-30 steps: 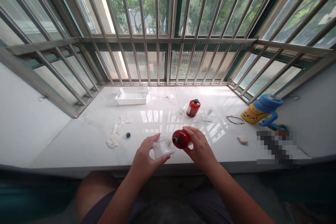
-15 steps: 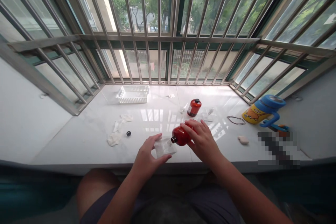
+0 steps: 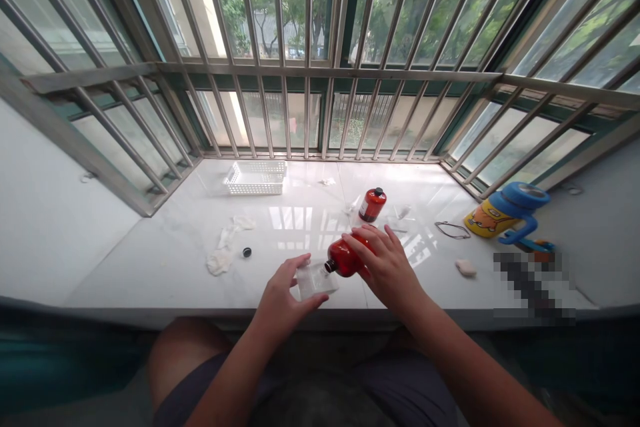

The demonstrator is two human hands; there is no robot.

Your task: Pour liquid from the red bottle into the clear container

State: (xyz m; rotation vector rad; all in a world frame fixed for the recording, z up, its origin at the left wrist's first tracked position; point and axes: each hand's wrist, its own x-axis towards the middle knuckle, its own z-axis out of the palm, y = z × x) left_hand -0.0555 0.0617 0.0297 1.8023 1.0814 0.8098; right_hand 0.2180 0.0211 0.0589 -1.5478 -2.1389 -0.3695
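My left hand grips a small clear plastic box near the front edge of the white sill. My right hand is wrapped round a red bottle, tipped so its uncapped black-rimmed mouth points left and down over the box. Whether liquid is flowing out is too small to tell. A black cap lies by itself left of my hands. Behind my right hand a second red bottle stands upright with its black cap on.
A white perforated basket sits by the window bars. Crumpled tissue lies at left. Toward the right are a thin cord loop, a pale soap-like lump and a blue-yellow flask. A blurred patch covers something beside the flask.
The view has shifted slightly. Both hands keep their hold on the box and the tipped bottle, with almost no movement between them.
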